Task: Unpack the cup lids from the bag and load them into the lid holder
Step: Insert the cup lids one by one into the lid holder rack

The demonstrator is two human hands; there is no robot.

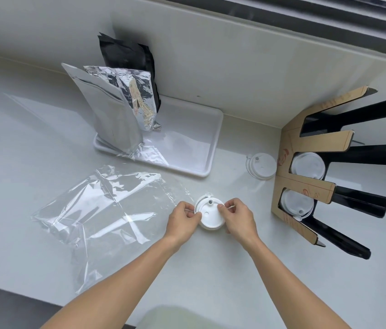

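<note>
Nearest the camera, on the pale desk point(211, 276), two bare forearms reach forward to a small stack of white cup lids point(210, 216), the landmark for everything else. The left hand point(182, 222) closes on the stack's left rim, fingers curled in with thumb and fingertips pinching the edge. The right hand point(239, 219) does the same on the right rim, its thumb and forefinger pressed together on the top lid's edge near the sip spout. Both hands are clamped on the stack, which rests on the desk between them.

Left of the stack, its near corner almost touching the left hand, lies the clear plastic bag point(106, 210), flattened and crumpled, with no lids visible inside it.

Right of the stack stands the lid holder point(305, 186), a brown cardboard-faced rack with long black dividers fanning away. Two of its slots hold white lids: the nearer loaded slot point(297, 203) and the farther loaded slot point(308, 166).

Beyond the stack and to its right, just beside the holder's brown face, a loose lid point(262, 166) sits on the desk.

Farther back and left of the stack, a white tray point(194, 143) carries upright silver foil pouches point(113, 108), with a black pouch point(128, 58) leaning against the wall behind them.
</note>
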